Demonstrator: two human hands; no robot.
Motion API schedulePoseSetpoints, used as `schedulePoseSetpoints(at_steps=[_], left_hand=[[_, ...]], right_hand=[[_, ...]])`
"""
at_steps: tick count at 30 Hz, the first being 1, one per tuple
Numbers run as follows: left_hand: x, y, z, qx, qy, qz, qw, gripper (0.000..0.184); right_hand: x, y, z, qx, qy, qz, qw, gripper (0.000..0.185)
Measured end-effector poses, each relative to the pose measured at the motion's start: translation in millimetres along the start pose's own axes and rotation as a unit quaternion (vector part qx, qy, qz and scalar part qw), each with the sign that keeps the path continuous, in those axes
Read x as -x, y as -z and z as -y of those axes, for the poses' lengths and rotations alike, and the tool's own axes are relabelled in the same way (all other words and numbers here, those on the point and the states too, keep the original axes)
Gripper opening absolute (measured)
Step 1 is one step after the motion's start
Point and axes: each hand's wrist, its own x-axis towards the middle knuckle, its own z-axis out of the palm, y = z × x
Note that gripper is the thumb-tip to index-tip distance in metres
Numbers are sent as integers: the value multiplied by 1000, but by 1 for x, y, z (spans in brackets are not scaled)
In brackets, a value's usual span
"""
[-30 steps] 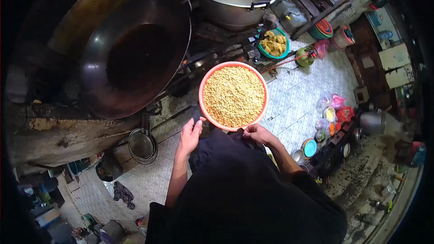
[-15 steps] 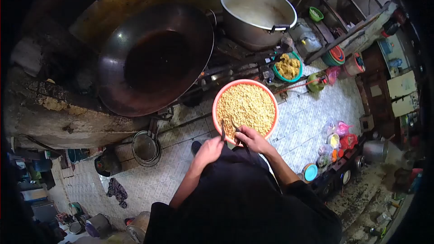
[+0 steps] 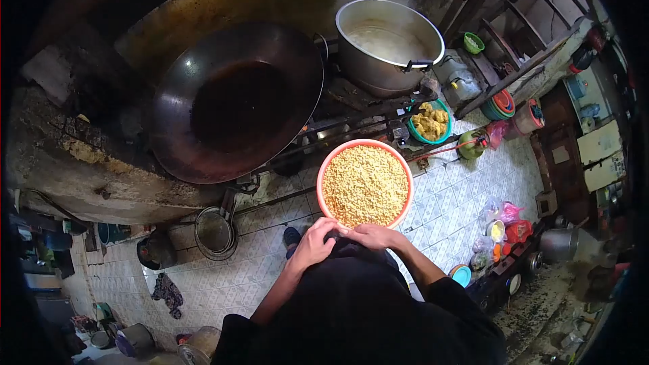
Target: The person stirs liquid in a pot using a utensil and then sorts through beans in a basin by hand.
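The person's left hand [image 3: 314,245] and right hand [image 3: 373,236] are apparently pinching dark cloth [image 3: 349,250], fingertips close together beside the grain-filled basin [image 3: 320,188], presumably controlling it from both sides.

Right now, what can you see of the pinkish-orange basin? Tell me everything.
The basin is round, pinkish-orange and looks plastic. Small yellow pieces fill it close to the rim, hiding its inside. It appears upright, below and right of the dark wok in view; what supports it is hidden. The left hand and right hand meet at its near edge; whether they touch it is unclear.
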Motion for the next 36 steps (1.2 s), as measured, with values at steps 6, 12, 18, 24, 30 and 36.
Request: schedulePoseSetpoints(at_steps=[6,12,18,24,30,36], left_hand=[[-7,4,-25,64,78,56,993,44],[-3,-2,-5,111,-32,-6,993,28],[64,39,25,101,194,106,970,23],[24,47,32,-21,185,14,982,35],[-50,19,-10,-1,91,122,988,24],[-2,-2,14,107,141,192,965,34]], right_hand=[[-15,7,-16,-448,-83,211,865,25],[-27,-19,-53,-508,-116,142,842,29],[23,-1,-88,-234,-143,177,945,42],[20,22,-6,-91,-47,-13,995,42],[-17,-25,7,-168,158,-90,969,38],[2,0,-5,-179,-47,-81,979,44]])
